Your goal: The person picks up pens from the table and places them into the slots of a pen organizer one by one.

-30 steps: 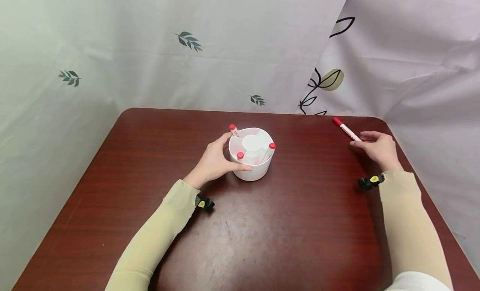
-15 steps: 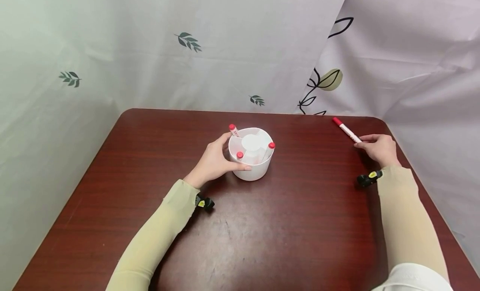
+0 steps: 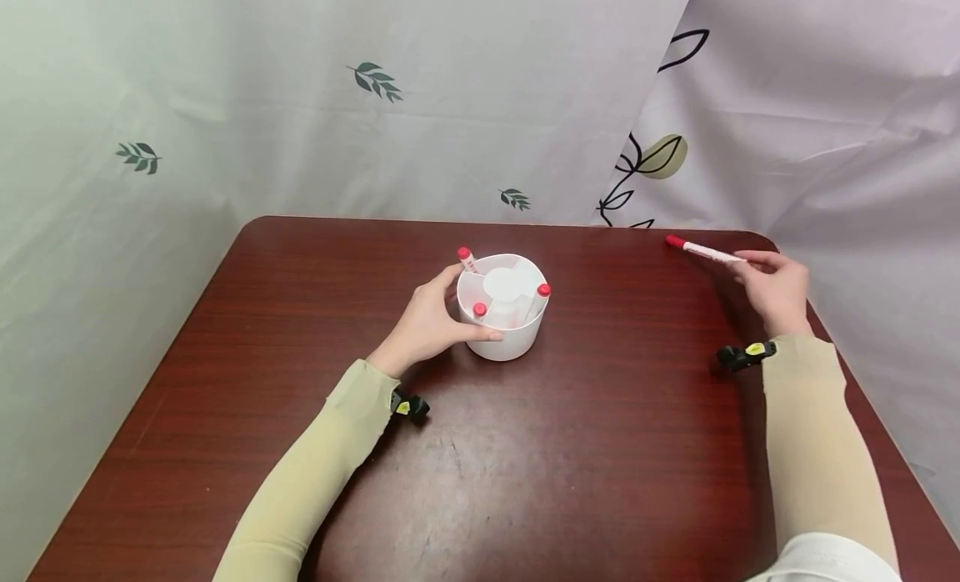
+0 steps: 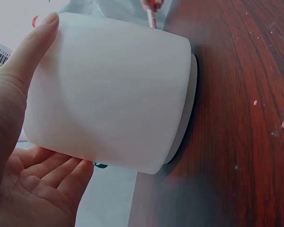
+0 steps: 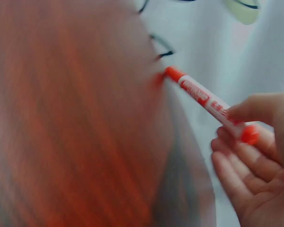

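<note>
A white round pen holder [image 3: 504,345] with inner compartments stands on the table, three red-capped markers in it, one of them a marker [image 3: 543,293] at the right side. My left hand [image 3: 423,322] grips the holder from its left, thumb along the near wall and fingers around the far side, as the left wrist view also shows. At the far right my right hand [image 3: 780,288] pinches the end of a white marker [image 5: 203,100] with a red cap between thumb and fingers. Its near end is lifted, and its capped end points left, close over the tabletop.
The dark red wooden table [image 3: 600,449] has rounded far corners. White curtains [image 3: 450,132] with leaf prints hang right behind its far edge and along the sides. Each wrist carries a black camera strap [image 3: 742,357].
My right hand has closed on the marker and raised its near end, moving slightly up and to the right. The left hand and the pen holder have stayed in place.
</note>
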{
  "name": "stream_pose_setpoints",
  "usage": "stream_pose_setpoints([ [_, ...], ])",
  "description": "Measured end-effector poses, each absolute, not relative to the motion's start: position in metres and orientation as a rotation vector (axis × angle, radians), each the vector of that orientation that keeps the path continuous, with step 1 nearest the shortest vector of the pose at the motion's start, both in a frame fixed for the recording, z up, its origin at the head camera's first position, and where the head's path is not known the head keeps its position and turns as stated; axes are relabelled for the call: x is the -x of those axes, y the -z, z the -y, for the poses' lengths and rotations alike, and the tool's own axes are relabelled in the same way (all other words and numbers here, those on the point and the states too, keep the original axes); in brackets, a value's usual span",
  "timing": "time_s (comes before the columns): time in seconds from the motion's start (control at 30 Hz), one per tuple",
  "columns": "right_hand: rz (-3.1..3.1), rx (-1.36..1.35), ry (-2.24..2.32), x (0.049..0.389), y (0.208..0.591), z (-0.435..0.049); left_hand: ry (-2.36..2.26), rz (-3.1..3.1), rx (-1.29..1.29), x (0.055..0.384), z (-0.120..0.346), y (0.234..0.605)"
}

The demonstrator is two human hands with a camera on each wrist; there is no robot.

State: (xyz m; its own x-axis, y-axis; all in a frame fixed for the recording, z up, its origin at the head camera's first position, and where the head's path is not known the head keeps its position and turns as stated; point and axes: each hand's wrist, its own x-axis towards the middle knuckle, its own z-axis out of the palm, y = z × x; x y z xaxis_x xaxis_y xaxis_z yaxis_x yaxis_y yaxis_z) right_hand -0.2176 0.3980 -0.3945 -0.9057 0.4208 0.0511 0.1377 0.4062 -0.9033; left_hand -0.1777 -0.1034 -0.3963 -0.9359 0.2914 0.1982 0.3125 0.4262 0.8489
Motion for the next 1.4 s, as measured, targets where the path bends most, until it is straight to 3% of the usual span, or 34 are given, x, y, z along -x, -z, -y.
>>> stream_pose_setpoints([
  [0.23,1.902,0.483,-1.882,0.217,0.371,-0.387,1.581,2.642,0.55,0.177,0.103,0.396],
  [1.03,1.696,-0.057,-1.994,0.211,0.295,-0.302,1.665,2.615,0.566,0.179,0.103,0.397],
  [1.4,1.68,-0.27,-1.937,0.201,0.281,-0.264,1.658,2.624,0.561,0.178,0.104,0.398],
])
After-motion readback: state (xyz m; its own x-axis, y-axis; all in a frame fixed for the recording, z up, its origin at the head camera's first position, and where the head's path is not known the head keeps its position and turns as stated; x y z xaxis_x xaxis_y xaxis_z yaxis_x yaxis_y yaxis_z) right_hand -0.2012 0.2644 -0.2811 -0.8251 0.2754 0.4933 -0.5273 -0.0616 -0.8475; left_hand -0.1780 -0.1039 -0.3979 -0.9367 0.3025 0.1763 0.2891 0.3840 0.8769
